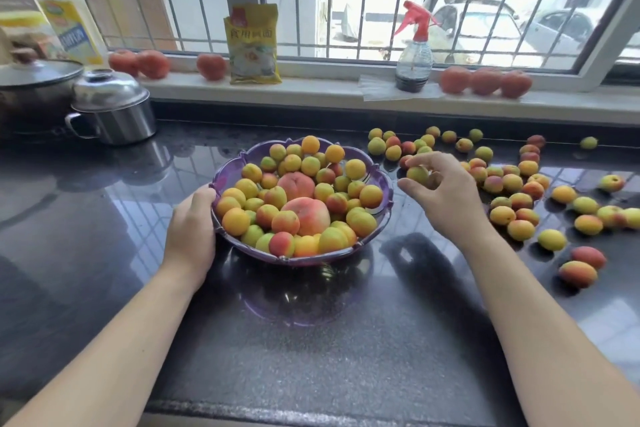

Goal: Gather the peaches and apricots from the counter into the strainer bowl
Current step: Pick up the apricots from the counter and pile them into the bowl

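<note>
Left hand (192,222) grips the fruit-filled strainer bowl (384,180) rim; right hand (440,187) beside it pinches one apricot (417,174); more lie right.

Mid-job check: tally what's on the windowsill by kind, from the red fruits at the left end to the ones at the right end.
Red round fruits: 6
Yellow packet: 1
Spray bottle: 1
Clear sheet under the bottle: 1
Total: 9
</note>
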Action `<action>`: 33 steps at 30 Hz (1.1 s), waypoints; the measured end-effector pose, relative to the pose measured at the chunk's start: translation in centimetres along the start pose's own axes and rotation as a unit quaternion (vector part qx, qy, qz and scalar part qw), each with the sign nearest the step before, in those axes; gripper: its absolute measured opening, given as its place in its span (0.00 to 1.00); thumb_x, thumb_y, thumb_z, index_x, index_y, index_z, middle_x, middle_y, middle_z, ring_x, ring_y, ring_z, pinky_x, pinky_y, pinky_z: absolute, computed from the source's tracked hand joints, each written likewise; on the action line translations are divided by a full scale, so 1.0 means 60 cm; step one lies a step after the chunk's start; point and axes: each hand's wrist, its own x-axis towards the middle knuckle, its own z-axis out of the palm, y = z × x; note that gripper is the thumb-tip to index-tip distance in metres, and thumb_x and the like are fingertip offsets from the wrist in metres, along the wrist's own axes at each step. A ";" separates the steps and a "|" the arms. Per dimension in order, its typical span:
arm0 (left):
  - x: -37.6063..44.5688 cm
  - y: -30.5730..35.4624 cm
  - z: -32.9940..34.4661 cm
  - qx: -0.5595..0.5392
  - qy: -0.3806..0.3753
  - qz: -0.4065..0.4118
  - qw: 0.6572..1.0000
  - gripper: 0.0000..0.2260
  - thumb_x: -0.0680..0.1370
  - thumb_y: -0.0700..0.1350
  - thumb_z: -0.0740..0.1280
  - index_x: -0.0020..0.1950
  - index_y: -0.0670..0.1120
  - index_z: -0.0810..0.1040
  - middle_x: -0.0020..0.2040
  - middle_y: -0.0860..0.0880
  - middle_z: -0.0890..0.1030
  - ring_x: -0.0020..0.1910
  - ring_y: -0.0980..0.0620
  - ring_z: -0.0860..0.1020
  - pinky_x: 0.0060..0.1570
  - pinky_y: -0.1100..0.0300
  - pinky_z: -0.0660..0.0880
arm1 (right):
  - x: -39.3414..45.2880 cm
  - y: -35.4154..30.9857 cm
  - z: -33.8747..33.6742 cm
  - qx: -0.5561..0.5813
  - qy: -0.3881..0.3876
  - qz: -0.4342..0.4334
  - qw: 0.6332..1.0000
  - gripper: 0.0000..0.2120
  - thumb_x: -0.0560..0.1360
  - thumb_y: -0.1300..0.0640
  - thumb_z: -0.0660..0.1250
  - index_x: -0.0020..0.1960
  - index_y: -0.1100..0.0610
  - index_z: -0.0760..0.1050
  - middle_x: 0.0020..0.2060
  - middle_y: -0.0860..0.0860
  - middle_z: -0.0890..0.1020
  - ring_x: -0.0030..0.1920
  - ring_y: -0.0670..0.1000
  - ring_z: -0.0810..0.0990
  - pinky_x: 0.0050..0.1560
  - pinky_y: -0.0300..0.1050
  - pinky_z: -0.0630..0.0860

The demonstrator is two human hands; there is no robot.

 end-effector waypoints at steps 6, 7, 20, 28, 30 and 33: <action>-0.006 0.009 0.006 0.026 0.015 0.030 0.999 0.17 0.76 0.55 0.58 0.38 0.43 0.75 0.37 0.47 0.80 0.42 0.47 0.75 0.47 0.44 0.74 | 0.004 -0.048 -0.011 0.062 -0.050 0.029 0.996 0.12 0.77 0.54 0.73 0.60 0.50 0.79 0.57 0.49 0.76 0.56 0.51 0.79 0.51 0.40 0.77; -0.007 0.009 0.006 0.031 0.021 0.034 0.999 0.16 0.78 0.52 0.58 0.36 0.45 0.74 0.34 0.51 0.79 0.40 0.48 0.74 0.44 0.47 0.72 | 0.013 -0.067 -0.013 0.060 -0.061 0.017 0.996 0.12 0.78 0.54 0.72 0.61 0.48 0.80 0.58 0.49 0.76 0.56 0.51 0.79 0.53 0.41 0.78; -0.006 0.010 0.001 0.045 -0.001 0.045 0.998 0.16 0.76 0.53 0.55 0.40 0.44 0.76 0.38 0.49 0.81 0.39 0.53 0.75 0.42 0.57 0.71 | 0.094 -0.247 0.185 -0.221 -0.236 -0.254 0.912 0.11 0.78 0.47 0.70 0.58 0.47 0.80 0.51 0.46 0.82 0.53 0.50 0.73 0.51 0.52 0.78; -0.001 0.001 0.001 0.044 0.005 0.065 0.997 0.16 0.84 0.43 0.58 0.38 0.47 0.77 0.35 0.54 0.79 0.34 0.61 0.74 0.32 0.69 0.69 | 0.105 -0.237 0.203 -0.271 -0.213 -0.273 0.898 0.11 0.78 0.50 0.66 0.58 0.50 0.76 0.50 0.47 0.81 0.54 0.52 0.71 0.55 0.53 0.70; 0.001 0.000 0.001 0.044 0.007 0.066 0.997 0.16 0.85 0.42 0.57 0.39 0.46 0.77 0.34 0.54 0.79 0.34 0.61 0.74 0.32 0.70 0.69 | 0.104 -0.239 0.209 -0.275 -0.205 -0.288 0.894 0.09 0.78 0.49 0.66 0.57 0.50 0.75 0.49 0.48 0.81 0.52 0.52 0.71 0.54 0.52 0.69; -0.001 0.003 0.003 0.048 0.014 0.065 0.997 0.16 0.85 0.41 0.57 0.39 0.44 0.76 0.33 0.55 0.78 0.32 0.62 0.73 0.31 0.70 0.68 | 0.103 -0.237 0.211 -0.283 -0.209 -0.290 0.890 0.08 0.78 0.48 0.67 0.53 0.51 0.75 0.49 0.48 0.80 0.52 0.52 0.71 0.53 0.51 0.71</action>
